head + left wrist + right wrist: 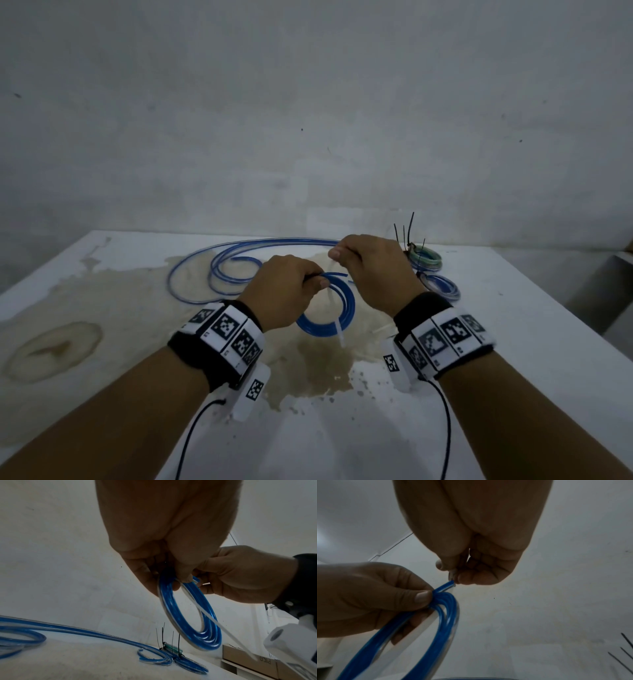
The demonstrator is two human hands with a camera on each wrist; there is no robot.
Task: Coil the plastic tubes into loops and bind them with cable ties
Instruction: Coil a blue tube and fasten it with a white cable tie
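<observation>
My left hand (317, 279) grips a small coil of blue plastic tube (325, 310) at its top and holds it upright above the table. A white cable tie (337, 325) passes through the coil and hangs down past it. My right hand (337, 255) pinches the tie's upper end just above the coil. In the left wrist view the blue coil (188, 615) hangs from my left hand's fingers (150, 582), with the white tie (223, 628) slanting across it. In the right wrist view my right fingertips (453, 574) meet beside the tube's cut end (447, 586).
Long loose blue tubes (212, 270) curl on the stained white table (513, 342) at the back left. Two bound coils (431, 274) with black cable ties (409, 229) sticking up lie at the back right. A cardboard box (248, 660) stands beyond the table's right edge.
</observation>
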